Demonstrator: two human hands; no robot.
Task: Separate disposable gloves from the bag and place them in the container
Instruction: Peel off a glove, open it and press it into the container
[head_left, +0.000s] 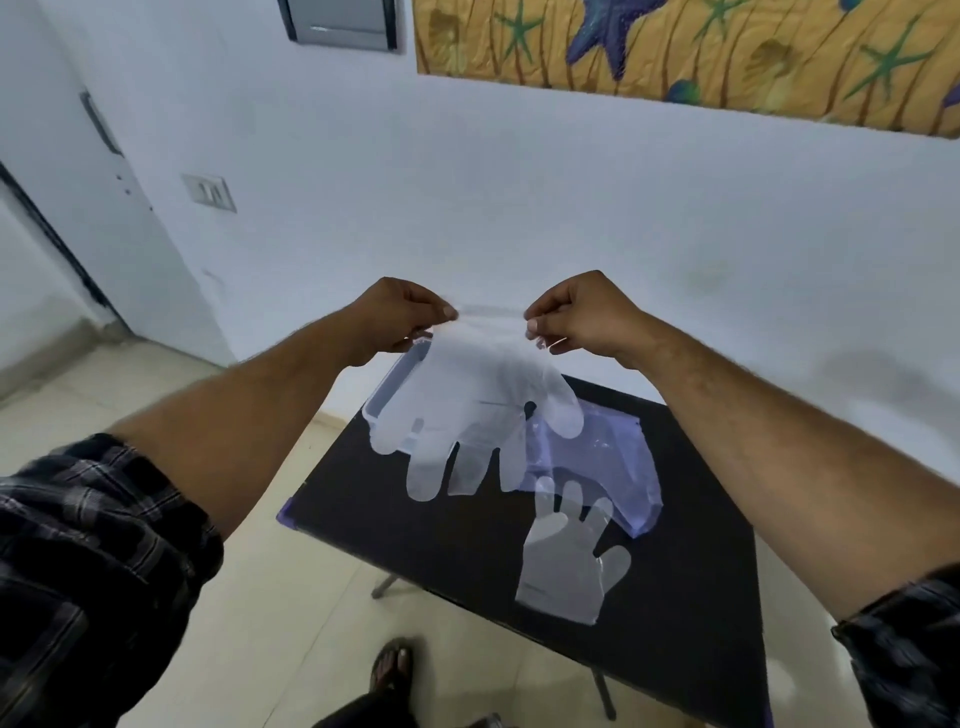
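Clear glove (467, 410) hanging fingers-down, second glove (566, 561) flat (beside bag (608, 467))

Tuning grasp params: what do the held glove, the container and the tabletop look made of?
Held glove: thin translucent plastic film, probably polyethylene; it hangs limp and the table shows through it. Container: clear rigid plastic, glossy rim, mostly hidden behind the glove. Table: dark matte board, likely laminate, on metal legs; the exact material can't be told.
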